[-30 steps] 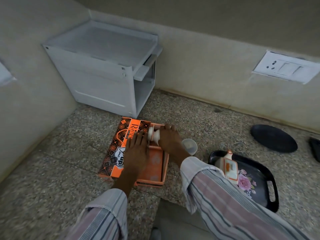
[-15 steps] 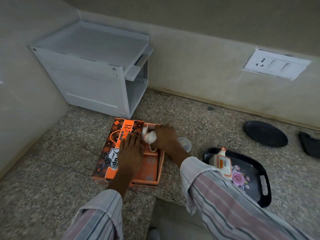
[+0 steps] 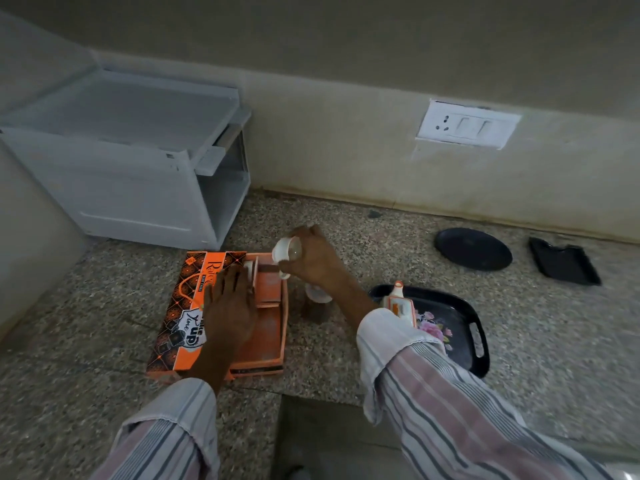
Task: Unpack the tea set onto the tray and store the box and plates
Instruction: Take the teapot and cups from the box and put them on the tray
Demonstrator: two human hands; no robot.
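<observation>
Speckled stone floor (image 3: 398, 237) carries everything: orange box (image 3: 180, 317) lying open near the white cabinet (image 3: 131, 174) that stands in the corner, with a white cup (image 3: 317, 294) on the floor just right of the box. Further right a black flowered tray (image 3: 464, 327), then a round black plate (image 3: 472, 248) and a black rectangular dish (image 3: 562, 260) near the wall.

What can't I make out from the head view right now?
- Cup on the floor: mostly behind the right hand and wrist.
- Box compartments: partly under the left hand.
- Tray near corner: covered by the sleeve.
- Box lettering: blurred.
</observation>
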